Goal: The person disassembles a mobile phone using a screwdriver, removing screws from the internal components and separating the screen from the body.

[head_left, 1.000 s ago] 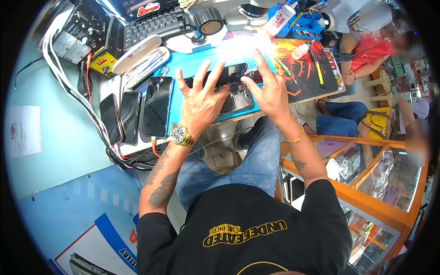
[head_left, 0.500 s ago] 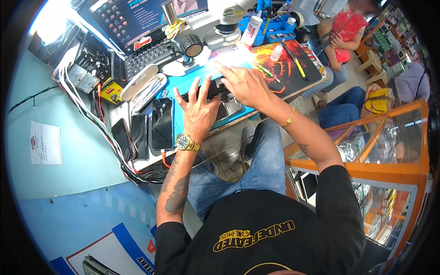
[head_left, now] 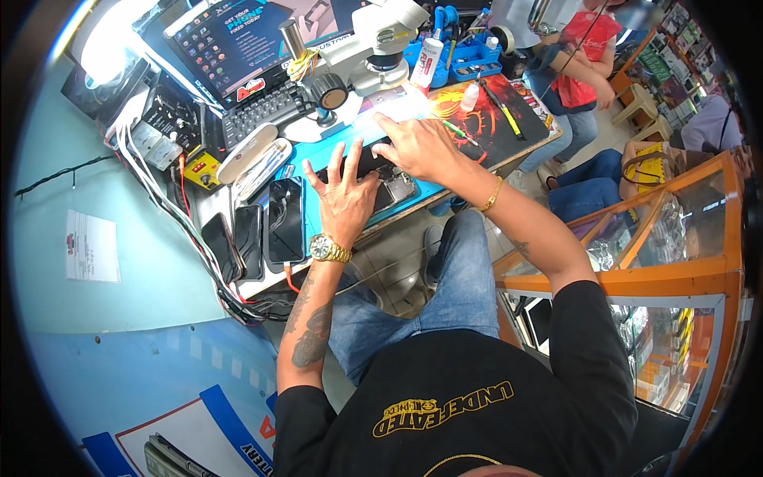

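The opened phone (head_left: 400, 188) lies on the blue mat (head_left: 308, 151), partly hidden by the spread left hand (head_left: 346, 196) and bent right hand (head_left: 427, 151) (whether either grips it, I cannot tell). Three phones (head_left: 286, 221) crowd the left, beside an open case (head_left: 247, 154) and cables (head_left: 125, 133); the microscope (head_left: 387, 40) stands beyond, near a bottle (head_left: 427, 62).

The left hand (head_left: 346, 199) partly hides the opened phone (head_left: 400, 188), and the top edge crops the laptop screen (head_left: 230, 52).
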{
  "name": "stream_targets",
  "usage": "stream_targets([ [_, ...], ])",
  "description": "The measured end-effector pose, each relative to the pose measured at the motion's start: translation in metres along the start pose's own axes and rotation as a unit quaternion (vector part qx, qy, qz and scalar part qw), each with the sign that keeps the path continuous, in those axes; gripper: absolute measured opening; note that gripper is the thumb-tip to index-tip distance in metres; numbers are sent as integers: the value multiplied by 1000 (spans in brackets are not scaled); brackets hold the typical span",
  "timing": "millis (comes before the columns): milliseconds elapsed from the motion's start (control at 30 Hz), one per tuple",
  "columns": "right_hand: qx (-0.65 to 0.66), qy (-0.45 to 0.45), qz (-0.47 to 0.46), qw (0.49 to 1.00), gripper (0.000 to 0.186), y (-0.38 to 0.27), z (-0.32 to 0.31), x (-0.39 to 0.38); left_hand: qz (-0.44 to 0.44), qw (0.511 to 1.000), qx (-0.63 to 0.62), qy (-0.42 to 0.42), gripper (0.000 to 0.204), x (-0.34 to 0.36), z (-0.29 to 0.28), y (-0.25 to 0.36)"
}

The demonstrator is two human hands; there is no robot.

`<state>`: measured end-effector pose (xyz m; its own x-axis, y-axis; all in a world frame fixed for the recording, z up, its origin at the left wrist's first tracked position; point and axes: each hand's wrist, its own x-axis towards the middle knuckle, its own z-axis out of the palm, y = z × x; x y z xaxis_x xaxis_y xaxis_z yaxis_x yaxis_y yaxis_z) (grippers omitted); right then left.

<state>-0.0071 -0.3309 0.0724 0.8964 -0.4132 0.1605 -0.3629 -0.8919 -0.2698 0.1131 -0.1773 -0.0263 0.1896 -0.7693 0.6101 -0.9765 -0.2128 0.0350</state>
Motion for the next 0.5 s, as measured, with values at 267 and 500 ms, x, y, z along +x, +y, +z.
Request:
stream_targets([
  [267,50,89,-54,993,62,19,23,3,-1,1000,11,-16,9,2,-3,-2],
  [500,83,57,-55,993,66,25,19,-2,-3,999,17,-39,4,5,-7,0],
])
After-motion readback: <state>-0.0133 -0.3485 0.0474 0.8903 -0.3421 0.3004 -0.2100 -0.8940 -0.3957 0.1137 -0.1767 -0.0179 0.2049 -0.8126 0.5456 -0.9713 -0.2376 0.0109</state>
